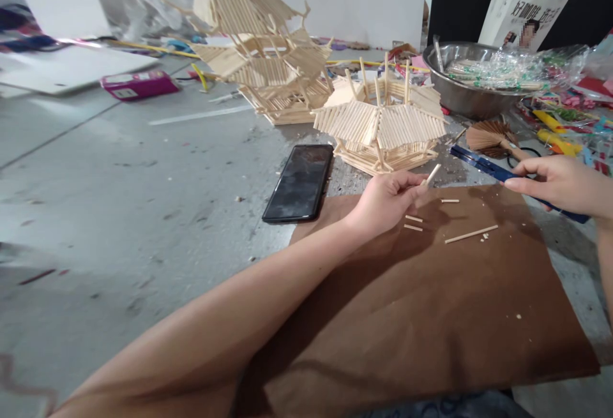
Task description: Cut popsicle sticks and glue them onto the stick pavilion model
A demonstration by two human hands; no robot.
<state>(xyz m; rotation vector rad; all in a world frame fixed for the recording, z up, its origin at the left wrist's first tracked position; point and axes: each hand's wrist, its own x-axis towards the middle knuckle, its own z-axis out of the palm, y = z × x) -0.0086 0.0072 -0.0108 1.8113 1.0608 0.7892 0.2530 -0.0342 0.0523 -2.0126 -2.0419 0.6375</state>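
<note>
My left hand [390, 204] is closed in a pinch on a short pale wooden stick [433, 176], which points up and to the right. It hovers over the near side of a brown paper sheet [431, 316]. In my right hand [567, 185] is a long blue utility knife [483, 166], held with its far end to the left, above the paper's right edge. Short cut stick pieces [414, 218] and a longer stick [472, 234] lie on the paper. Just beyond my left hand stands a small stick-built roof model [378, 124] with upright posts.
A black phone [301, 183] lies left of the paper. Behind it rises a taller stick-built pavilion [268, 54]. At the back right sit a metal bowl [454, 96] with wrapped sticks and a brown fan-shaped item [493, 137]. A purple package [138, 84] is at left.
</note>
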